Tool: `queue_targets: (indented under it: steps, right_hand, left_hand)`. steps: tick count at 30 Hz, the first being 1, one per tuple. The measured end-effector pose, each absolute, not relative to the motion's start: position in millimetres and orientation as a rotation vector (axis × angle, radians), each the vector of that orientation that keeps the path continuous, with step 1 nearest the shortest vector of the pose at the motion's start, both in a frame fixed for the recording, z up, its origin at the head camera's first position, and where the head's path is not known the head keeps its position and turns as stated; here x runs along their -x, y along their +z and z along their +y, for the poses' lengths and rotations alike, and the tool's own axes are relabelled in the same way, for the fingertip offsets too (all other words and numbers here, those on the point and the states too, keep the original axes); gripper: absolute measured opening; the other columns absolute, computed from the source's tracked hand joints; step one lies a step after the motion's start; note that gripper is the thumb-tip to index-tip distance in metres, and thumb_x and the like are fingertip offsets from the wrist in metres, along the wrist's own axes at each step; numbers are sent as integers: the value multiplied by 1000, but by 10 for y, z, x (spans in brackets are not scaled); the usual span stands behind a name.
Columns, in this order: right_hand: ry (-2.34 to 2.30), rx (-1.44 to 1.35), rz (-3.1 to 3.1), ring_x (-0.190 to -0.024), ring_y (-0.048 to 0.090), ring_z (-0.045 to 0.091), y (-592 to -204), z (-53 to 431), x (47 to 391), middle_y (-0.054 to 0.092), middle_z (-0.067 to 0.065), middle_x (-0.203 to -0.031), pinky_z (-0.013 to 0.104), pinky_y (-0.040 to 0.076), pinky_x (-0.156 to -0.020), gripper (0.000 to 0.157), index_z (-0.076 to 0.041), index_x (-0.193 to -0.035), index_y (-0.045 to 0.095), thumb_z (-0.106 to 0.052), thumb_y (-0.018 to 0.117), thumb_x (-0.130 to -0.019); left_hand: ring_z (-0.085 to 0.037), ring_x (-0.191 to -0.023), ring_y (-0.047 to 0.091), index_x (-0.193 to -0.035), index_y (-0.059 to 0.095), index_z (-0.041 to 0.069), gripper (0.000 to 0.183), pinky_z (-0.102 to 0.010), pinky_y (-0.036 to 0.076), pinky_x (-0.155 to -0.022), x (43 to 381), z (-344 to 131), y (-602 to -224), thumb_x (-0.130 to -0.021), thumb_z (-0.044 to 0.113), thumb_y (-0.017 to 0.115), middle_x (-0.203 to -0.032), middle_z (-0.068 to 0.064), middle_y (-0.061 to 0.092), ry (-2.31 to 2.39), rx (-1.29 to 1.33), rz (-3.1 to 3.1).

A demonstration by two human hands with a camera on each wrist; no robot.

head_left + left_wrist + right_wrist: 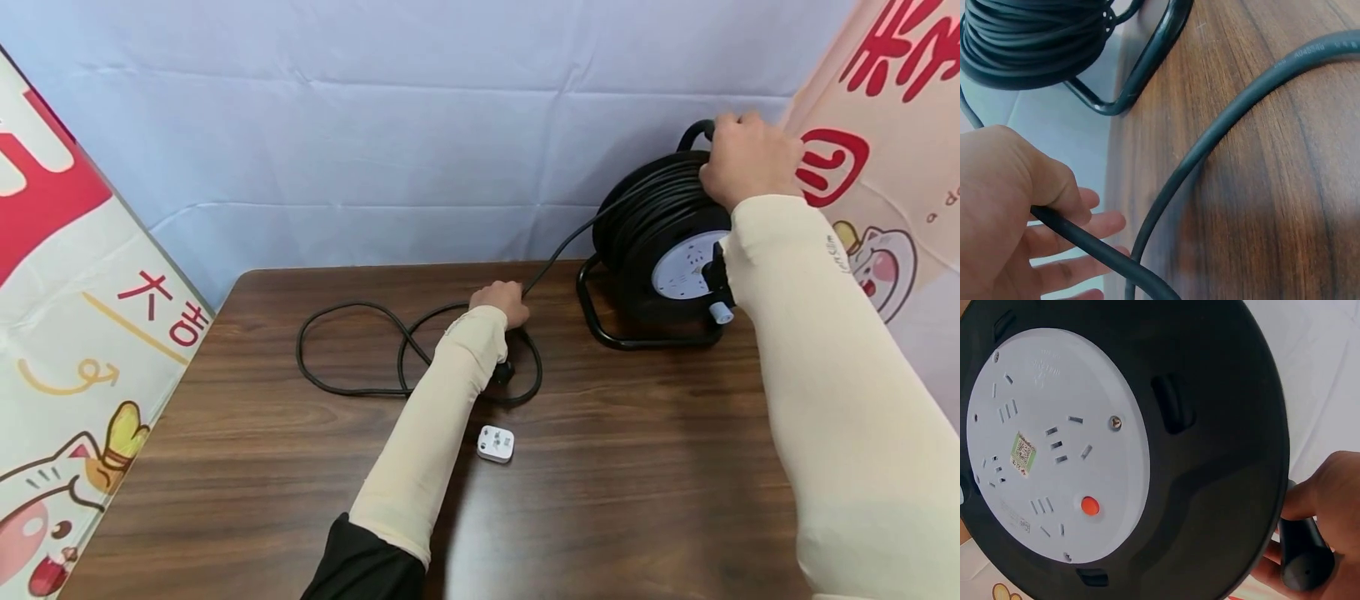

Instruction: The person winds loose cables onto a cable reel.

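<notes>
A black cable reel (637, 242) stands on its tube frame at the table's back right, wound with black cable. My right hand (752, 160) grips the handle (1305, 553) at the top of the reel. From the drum the cable (1100, 251) runs down leftward to my left hand (501, 302), which holds it under the thumb while the other fingers spread behind. Loose loops of that cable lie on the table around the left hand, and a black plug (503, 372) shows beside the left wrist. The reel's pale socket panel (1060, 456) has an orange-red button.
A small white block with socket holes (496, 443) lies on the wooden table (630, 500), nearer than the loops. A pale cloth (420, 150) hangs behind. Printed boards stand at the left (67, 333) and right (892, 125).
</notes>
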State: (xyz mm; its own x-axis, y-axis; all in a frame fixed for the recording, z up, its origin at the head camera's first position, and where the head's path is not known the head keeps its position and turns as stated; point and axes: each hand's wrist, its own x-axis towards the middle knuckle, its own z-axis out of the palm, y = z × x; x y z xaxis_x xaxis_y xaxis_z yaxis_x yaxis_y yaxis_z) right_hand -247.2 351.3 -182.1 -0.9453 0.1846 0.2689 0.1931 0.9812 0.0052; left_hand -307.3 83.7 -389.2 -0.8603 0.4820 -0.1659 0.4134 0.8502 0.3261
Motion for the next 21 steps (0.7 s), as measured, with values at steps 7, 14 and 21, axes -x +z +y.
queue_targets:
  steps: [7,14,21]
  right_hand:
    - [-43,272,-2827,-79,40,51,-1809,3518,2492,44,35,-102,64,35,-66,31,13,-106,47,-10,43,-86]
    - [-38,228,-2821,-71,43,45,-1791,3515,2487,49,26,-77,51,36,-52,22,10,-91,51,-10,45,-85]
    - [-54,218,-2825,-67,43,42,-1760,3511,2468,46,20,-62,47,34,-51,21,9,-86,52,-11,48,-85]
  left_hand:
    - [-18,-66,54,-122,58,16,34,-33,41,-60,3104,802,-3876,-91,25,49,-88,-1,62,424,-699,2801]
    - [-17,-73,55,-134,49,20,43,-34,42,-65,3136,773,-3894,-92,24,47,-108,-1,63,396,-694,2795]
    - [-18,-75,54,-134,49,20,42,-35,41,-68,3127,737,-3869,-91,24,46,-111,-2,62,396,-713,2789]
